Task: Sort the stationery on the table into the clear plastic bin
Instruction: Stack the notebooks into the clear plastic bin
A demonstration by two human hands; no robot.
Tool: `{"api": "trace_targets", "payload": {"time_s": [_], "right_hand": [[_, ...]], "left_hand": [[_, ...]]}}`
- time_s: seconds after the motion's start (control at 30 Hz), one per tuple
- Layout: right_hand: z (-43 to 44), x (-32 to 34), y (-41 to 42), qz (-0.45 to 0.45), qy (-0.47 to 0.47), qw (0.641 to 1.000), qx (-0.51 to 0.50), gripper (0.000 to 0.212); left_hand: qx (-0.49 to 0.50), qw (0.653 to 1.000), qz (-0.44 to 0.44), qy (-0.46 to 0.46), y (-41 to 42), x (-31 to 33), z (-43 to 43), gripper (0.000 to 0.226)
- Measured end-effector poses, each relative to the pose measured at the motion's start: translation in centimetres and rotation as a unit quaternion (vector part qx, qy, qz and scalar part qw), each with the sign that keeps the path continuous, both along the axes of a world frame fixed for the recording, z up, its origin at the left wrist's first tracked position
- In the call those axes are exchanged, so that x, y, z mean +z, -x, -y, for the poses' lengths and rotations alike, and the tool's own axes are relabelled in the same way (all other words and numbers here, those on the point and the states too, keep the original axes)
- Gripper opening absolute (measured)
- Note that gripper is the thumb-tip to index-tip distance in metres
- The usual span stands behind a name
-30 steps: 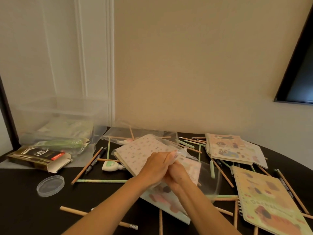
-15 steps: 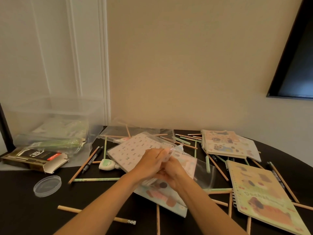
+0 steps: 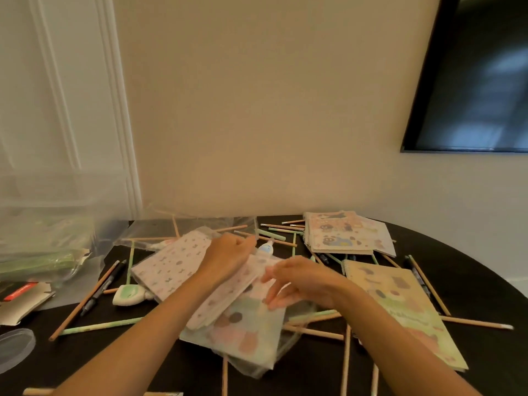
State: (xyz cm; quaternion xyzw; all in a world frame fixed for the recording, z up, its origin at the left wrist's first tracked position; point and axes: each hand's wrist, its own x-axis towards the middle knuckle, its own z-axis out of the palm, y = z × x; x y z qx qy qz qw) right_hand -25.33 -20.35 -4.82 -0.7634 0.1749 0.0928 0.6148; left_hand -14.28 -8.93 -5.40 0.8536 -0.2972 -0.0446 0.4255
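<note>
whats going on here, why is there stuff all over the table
A person is sorting stationery on a dark table. Their left hand looks curled round the top edge of a plastic-wrapped notebook pack in the middle, while the right hand rests straight fingers on it. The pack is not yet in the clear plastic bin at the far left, which already holds a few items. Pencils and spiral notebooks lie scattered around.
</note>
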Motion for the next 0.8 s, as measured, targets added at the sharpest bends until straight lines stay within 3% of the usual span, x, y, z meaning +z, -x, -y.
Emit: {"api": "trace_targets", "payload": {"time_s": [0.07, 0.13, 0.27, 0.33, 0.47, 0.63, 0.73, 0.8], "right_hand": [[2.5, 1.3, 1.1, 0.033, -0.014, 0.999, -0.026, 0.026], [5.3, 1.8, 1.4, 0.051, 0.04, 0.994, -0.093, 0.023], [12.3, 0.2, 0.2, 0.083, 0.145, 0.936, -0.31, 0.018], [15.8, -1.0, -0.7, 0.073, 0.207, 0.901, -0.374, 0.023], [22.1, -3.1, -2.5, -0.024, 0.325, 0.866, -0.379, 0.038], [26.2, -4.4, -4.5, -0.098, 0.332, 0.878, -0.33, 0.044], [27.4, -4.6, -5.1, -0.122, 0.294, 0.899, -0.302, 0.041], [28.1, -4.7, -5.2, -0.093, 0.218, 0.924, -0.299, 0.038]], "left_hand": [[0.009, 0.999, 0.034, -0.001, -0.6, 0.8, 2.3, 0.041], [0.003, 0.998, 0.056, -0.012, -1.2, 1.4, 4.9, 0.04], [-0.044, 0.995, 0.065, -0.067, -2.6, 1.4, 10.6, 0.022], [-0.056, 0.995, 0.04, -0.069, -3.1, 1.2, 12.7, 0.02], [-0.039, 0.995, -0.067, -0.062, -4.2, -1.2, 18.1, 0.019], [0.024, 0.975, -0.218, -0.041, -6.8, -3.2, 23.2, 0.034], [0.039, 0.973, -0.222, -0.053, -7.8, -4.1, 24.6, 0.032], [0.017, 0.974, -0.218, -0.051, -8.4, -4.8, 25.1, 0.03]]}}
